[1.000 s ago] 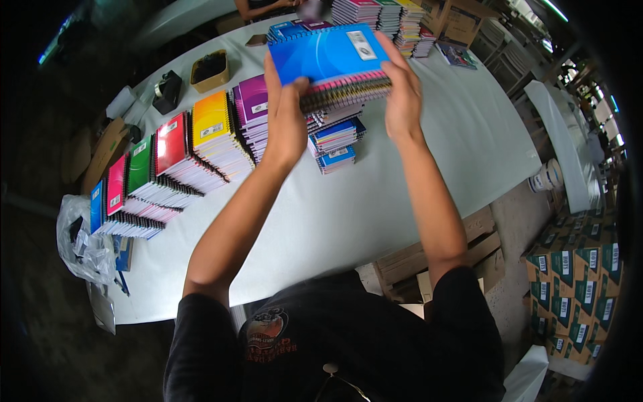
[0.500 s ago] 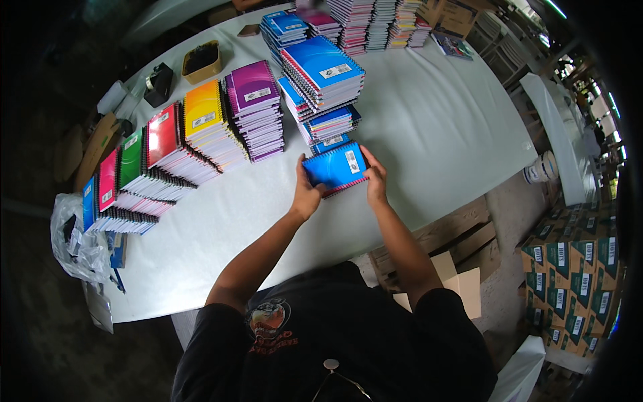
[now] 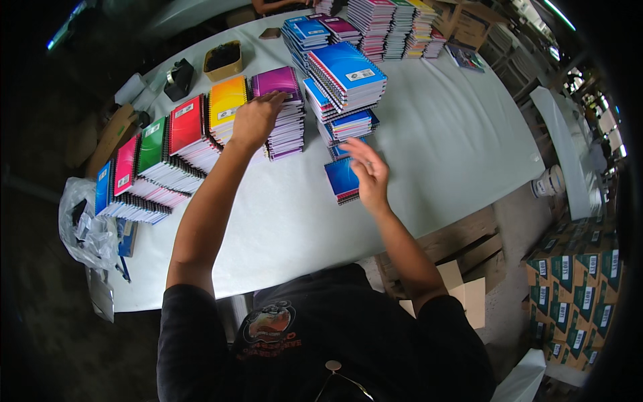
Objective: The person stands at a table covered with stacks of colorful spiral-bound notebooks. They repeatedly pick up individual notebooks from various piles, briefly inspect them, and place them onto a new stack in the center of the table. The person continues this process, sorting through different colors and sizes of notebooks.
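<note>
My left hand [image 3: 258, 122] reaches over the front of the purple spiral notebook stack [image 3: 276, 79], fingers stretched out at the top notebook; whether they touch it I cannot tell. My right hand [image 3: 370, 175] is open with fingers apart, holding nothing, and partly hides a low pile of blue-topped notebooks [image 3: 341, 177]. Behind that pile rises a taller stack topped by blue notebooks [image 3: 347, 67], with layers set at different angles. Left of the purple stack runs a slanting row of yellow [image 3: 228, 94], red [image 3: 187, 124], green [image 3: 153, 144], pink [image 3: 126, 166] and blue [image 3: 102, 184] notebook stacks.
More notebook stacks [image 3: 372, 27] stand along the far side of the white-covered table [image 3: 455, 134]. A yellow tub [image 3: 223, 60] and a black object [image 3: 179, 80] sit at the far left. Plastic bags [image 3: 87, 221] hang at the left edge; cartons [image 3: 573, 288] are piled on the right.
Both hands have let go of the blue notebook pile, which now rests on the table. My left hand has moved up and left to the purple stack; my right hand has opened beside the pile.
</note>
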`<state>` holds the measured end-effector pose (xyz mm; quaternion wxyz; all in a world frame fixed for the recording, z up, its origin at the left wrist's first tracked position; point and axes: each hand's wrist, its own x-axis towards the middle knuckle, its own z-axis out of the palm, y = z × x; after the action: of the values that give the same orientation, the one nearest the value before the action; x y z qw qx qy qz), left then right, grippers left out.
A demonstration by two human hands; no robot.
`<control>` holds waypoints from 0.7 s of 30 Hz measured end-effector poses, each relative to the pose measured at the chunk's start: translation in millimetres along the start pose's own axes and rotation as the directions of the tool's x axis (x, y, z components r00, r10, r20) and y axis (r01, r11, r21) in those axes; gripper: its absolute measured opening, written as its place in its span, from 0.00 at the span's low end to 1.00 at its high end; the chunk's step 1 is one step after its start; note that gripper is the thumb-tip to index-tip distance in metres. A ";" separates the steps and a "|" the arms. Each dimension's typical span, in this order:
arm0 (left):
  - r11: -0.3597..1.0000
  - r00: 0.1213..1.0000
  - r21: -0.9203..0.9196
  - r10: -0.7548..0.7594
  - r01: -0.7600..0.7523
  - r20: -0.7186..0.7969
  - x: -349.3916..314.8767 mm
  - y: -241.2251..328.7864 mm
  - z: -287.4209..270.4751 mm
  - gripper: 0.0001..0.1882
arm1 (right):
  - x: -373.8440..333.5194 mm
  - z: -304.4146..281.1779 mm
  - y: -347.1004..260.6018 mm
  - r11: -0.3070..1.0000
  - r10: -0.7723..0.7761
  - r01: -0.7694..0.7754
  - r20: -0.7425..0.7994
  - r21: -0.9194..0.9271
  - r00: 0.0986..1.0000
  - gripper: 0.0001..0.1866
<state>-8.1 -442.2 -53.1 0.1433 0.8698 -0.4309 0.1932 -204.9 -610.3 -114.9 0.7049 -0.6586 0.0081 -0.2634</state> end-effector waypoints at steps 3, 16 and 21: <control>1.000 0.995 0.004 0.031 -0.030 -0.098 -20.0 17.9 -35.8 0.13 | 11.5 25.4 -18.1 0.787 0.363 -0.431 0.233 0.442 0.902 0.27; 0.998 0.997 -0.001 -0.063 0.063 -0.042 -56.6 -59.9 -37.4 0.20 | -5.2 76.4 26.5 0.296 0.586 -0.610 0.364 0.735 0.724 0.20; 0.398 0.716 -0.917 -0.644 0.011 -0.271 -86.1 -4.1 -80.1 0.10 | -25.0 96.8 27.9 0.388 0.508 -0.462 0.233 0.798 0.829 0.25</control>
<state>-69.5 -346.7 -22.2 0.7268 0.6328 -0.2036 0.1731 -181.7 -511.5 -136.5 0.9732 -0.2081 0.0920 -0.0342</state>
